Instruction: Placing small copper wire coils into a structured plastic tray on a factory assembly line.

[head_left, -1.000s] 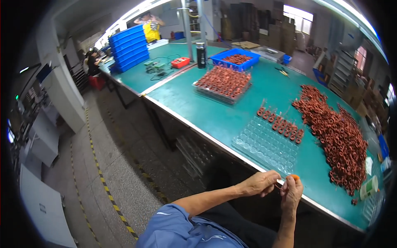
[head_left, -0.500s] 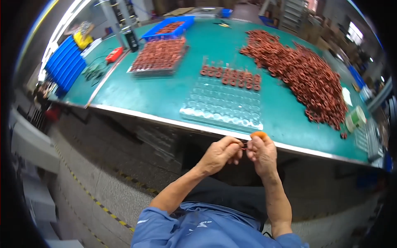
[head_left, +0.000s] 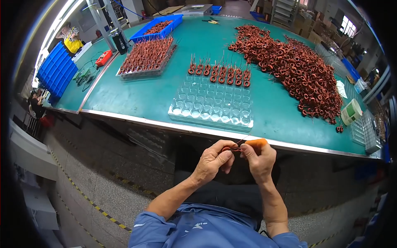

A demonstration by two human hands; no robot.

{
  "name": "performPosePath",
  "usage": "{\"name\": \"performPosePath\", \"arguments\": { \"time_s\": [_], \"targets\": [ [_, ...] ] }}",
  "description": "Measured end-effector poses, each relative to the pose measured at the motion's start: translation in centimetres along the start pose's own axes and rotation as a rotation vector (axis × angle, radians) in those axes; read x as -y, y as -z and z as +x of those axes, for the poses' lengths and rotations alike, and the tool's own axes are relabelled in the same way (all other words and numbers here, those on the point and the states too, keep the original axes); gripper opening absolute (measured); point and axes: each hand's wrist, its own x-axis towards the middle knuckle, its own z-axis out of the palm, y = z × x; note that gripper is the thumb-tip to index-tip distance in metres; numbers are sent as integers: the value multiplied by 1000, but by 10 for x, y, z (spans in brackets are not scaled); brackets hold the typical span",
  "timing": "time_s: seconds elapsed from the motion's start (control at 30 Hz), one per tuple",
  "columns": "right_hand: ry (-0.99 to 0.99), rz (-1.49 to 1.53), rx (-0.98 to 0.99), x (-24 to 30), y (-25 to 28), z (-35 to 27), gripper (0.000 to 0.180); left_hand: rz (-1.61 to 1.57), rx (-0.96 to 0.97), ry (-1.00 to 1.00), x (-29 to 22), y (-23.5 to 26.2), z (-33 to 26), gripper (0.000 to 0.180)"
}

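Observation:
In front of the table's near edge, my left hand (head_left: 210, 163) pinches a small copper-wound ring coil (head_left: 226, 149) between thumb and fingers. Thin wire leads (head_left: 236, 149) run from the coil to my right hand (head_left: 261, 162), whose thumb and forefinger are closed on them. An orange cover (head_left: 256, 142) sits on a fingertip of that hand. One lead sticks up free above the fingers. Just beyond lies a clear plastic tray (head_left: 206, 120) with round pockets. Coils (head_left: 222, 76) stand in its far rows, leads upward; the nearer pockets hold none.
A large heap of coils (head_left: 289, 66) covers the right side of the green table (head_left: 136, 97). A filled coil tray (head_left: 147, 58) and a blue bin (head_left: 175, 21) stand far left. A cup (head_left: 351, 112) and two loose coils (head_left: 340, 129) lie right.
The view has shifted a little, so the table things sit further left. My hands are slightly further apart, and the coil in my left hand now shows clearly.

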Motion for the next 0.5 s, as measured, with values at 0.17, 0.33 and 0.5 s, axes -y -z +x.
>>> {"name": "performPosePath", "arguments": {
  "time_s": [0.17, 0.33, 0.5],
  "targets": [
    [-200, 579, -20, 11, -8, 2, 19, -154, -1, -8, -3, -7, -9, 24],
    [-211, 485, 59, 4, -1, -4, 22, -160, -4, 89, -10, -6, -8, 23],
    [-279, 682, 125, -9, -6, 0, 25, -151, -11, 133, -6, -3, -10, 24]
  ]
}}
